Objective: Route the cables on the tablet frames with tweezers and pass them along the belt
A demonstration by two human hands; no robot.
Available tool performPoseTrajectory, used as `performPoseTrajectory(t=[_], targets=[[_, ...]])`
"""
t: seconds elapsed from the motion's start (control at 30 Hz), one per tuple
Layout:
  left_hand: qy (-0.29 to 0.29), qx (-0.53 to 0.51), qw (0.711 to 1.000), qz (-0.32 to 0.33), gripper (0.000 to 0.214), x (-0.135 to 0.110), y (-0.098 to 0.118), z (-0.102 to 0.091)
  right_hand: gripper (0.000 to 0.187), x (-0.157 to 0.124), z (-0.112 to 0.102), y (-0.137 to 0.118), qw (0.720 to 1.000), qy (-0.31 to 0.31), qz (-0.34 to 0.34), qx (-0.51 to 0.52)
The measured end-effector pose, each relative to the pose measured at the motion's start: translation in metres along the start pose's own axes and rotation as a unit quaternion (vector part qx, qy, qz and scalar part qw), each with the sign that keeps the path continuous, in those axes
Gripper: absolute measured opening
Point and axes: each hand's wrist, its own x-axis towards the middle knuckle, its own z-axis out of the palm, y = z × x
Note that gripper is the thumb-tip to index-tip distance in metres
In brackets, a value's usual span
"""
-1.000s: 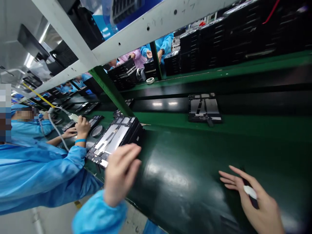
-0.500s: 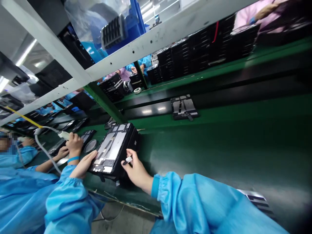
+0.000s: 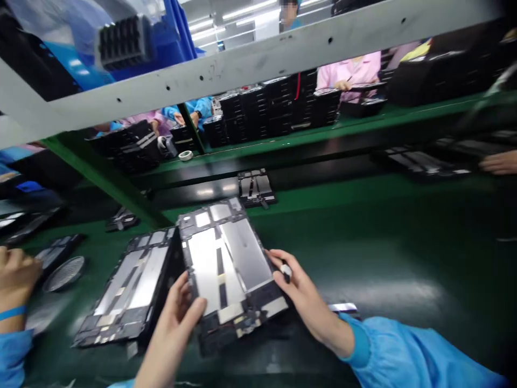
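Note:
An opened tablet (image 3: 246, 250), its silvery inner panels and dark flat cables showing, is held tilted above the bench. My left hand (image 3: 177, 318) grips its lower left edge, thumb on top. At its right edge are the fingers of my right hand (image 3: 309, 304), which also holds a small black-and-white pen-like tool (image 3: 286, 271) in the same grasp. To the left of my left hand, a stack topped by a similar opened tablet (image 3: 155, 258) stands on the bench. A round mesh-patterned dish (image 3: 64, 274) lies farther left.
A co-worker's hand (image 3: 18, 275) is at the left edge, and another person's hand (image 3: 501, 163) at the right. Another opened tablet (image 3: 256, 186) lies ahead on the green bench (image 3: 355, 226). A green post (image 3: 109, 183) and a white shelf beam (image 3: 242, 62) stand in front.
One tablet has come off the top of the stack and moved right, between my hands. My view has turned right. The small tool has stayed in my right hand.

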Motion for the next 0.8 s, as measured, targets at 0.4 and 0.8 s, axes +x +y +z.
performPoseTrajectory(t=[0.4,0.8], targets=[[-0.167,-0.006,0.985,-0.031,0.065,0.06,0.0,0.149,0.05,0.008,-0.141,0.025,0.968,0.177,-0.027,-0.177],[-0.122,0.126,0.951,0.254,0.012,0.021,0.04,0.141,0.022,-0.013,-0.088,-0.012,0.869,-0.065,-0.139,-0.47]])
